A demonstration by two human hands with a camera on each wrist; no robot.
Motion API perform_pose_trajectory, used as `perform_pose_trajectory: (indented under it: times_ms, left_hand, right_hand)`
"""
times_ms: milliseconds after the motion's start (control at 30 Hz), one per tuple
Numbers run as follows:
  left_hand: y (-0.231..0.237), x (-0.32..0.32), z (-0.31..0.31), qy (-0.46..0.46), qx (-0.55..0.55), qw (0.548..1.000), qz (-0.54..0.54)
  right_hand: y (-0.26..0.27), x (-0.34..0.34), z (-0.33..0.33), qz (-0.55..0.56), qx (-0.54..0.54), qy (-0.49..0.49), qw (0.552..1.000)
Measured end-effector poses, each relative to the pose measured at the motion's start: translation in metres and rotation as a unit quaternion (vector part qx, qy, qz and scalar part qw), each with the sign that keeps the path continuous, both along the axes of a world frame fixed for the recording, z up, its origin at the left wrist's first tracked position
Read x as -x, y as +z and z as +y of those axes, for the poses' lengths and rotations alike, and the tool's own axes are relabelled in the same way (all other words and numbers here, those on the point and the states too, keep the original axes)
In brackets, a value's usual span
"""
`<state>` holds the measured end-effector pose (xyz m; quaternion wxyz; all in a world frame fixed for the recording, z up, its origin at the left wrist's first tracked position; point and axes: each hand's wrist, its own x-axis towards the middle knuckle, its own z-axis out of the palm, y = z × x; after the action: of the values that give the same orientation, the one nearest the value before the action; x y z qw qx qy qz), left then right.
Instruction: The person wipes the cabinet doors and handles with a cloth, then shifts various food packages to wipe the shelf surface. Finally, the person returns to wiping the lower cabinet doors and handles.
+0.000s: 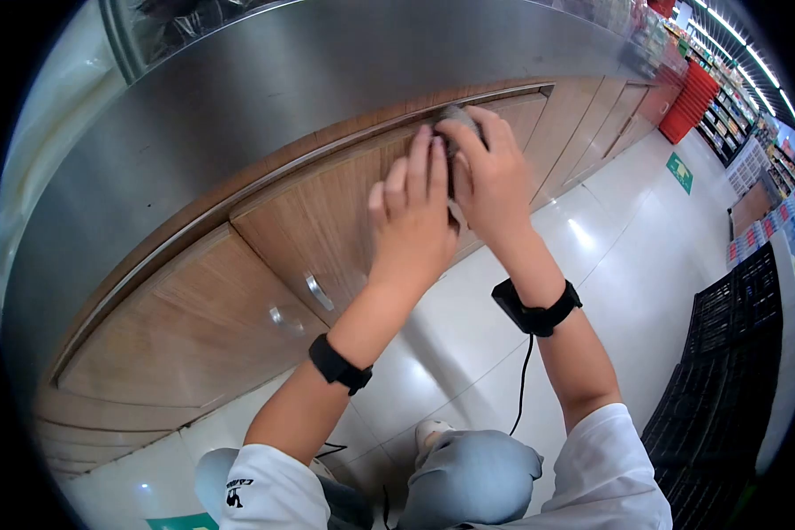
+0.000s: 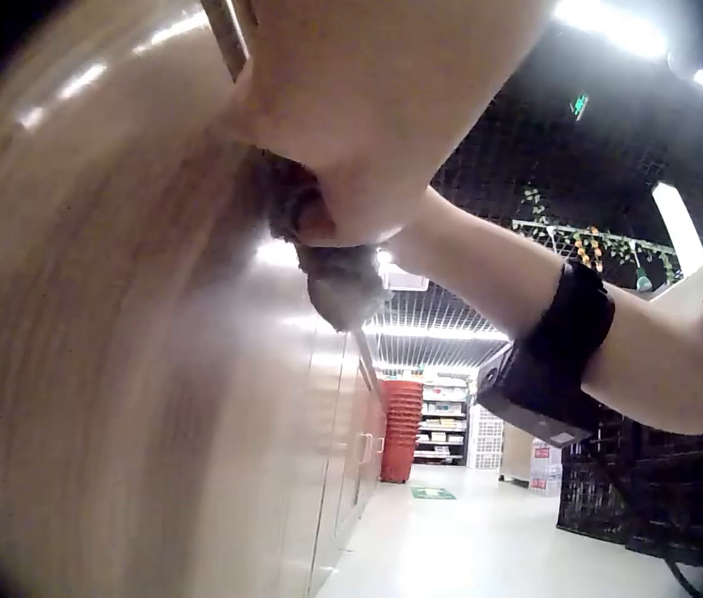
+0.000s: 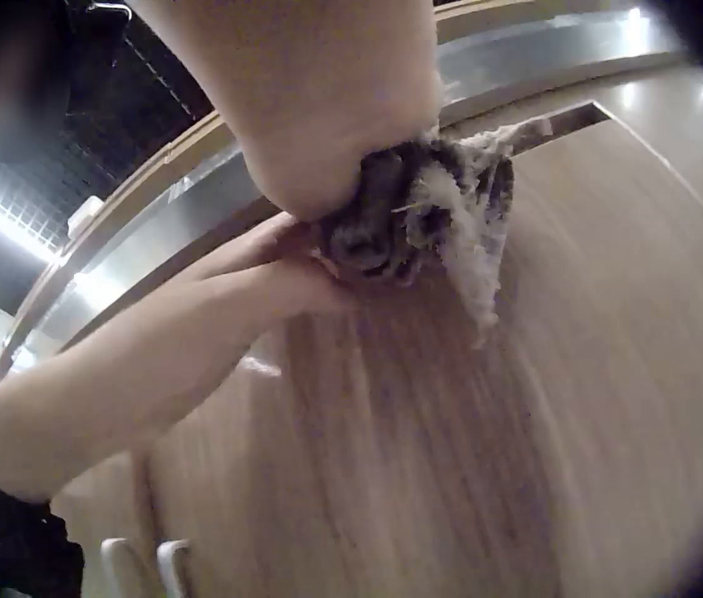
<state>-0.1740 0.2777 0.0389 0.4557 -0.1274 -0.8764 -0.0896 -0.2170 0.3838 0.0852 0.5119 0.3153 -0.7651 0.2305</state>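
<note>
A crumpled grey cloth [image 1: 458,117] [image 2: 345,289] [image 3: 432,218] lies bunched against the upper part of a wood-grain cabinet door [image 1: 327,208]. My right hand [image 1: 493,177] [image 3: 314,94] grips it with curled fingers and covers part of it. Just left of it, my left hand [image 1: 413,210] [image 2: 389,100] rests at the door with fingers extended upward, beside the cloth; its palm side is hidden in the head view. Whether the left fingers touch the cloth cannot be told. The door's metal handle [image 1: 319,292] is below the left hand.
A steel counter edge [image 1: 327,66] runs above the cabinets. Black crates [image 1: 724,353] stand at the right, red stacked baskets [image 1: 687,102] and shelves farther back. A cable [image 1: 526,380] hangs from the right wrist over the tiled floor.
</note>
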Motion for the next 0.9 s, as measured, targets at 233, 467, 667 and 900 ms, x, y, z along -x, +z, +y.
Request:
perform_pose_trajectory:
  times_ms: [233,467,667,900]
  left_hand:
    - [-0.004,0.004,-0.001,0.035,0.002,0.998,0.045]
    - [0.0,0.034,0.044,0.039,0.03,0.996,0.073]
    - [-0.004,0.007,0.022,0.019,-0.039,0.999,0.001]
    - [-0.004,0.012,0.01,0.005,-0.001,1.0,0.027]
  right_hand:
    - [-0.011,0.003,-0.004,0.04,-0.03,-0.046,0.998]
    - [-0.008,0.032,0.027,0.048,0.011,-0.117,0.992]
    - [-0.002,0.011,-0.001,0.044,0.022,-0.034,0.998]
    - [-0.006,0.02,0.0,0.055,0.004,-0.084,0.995]
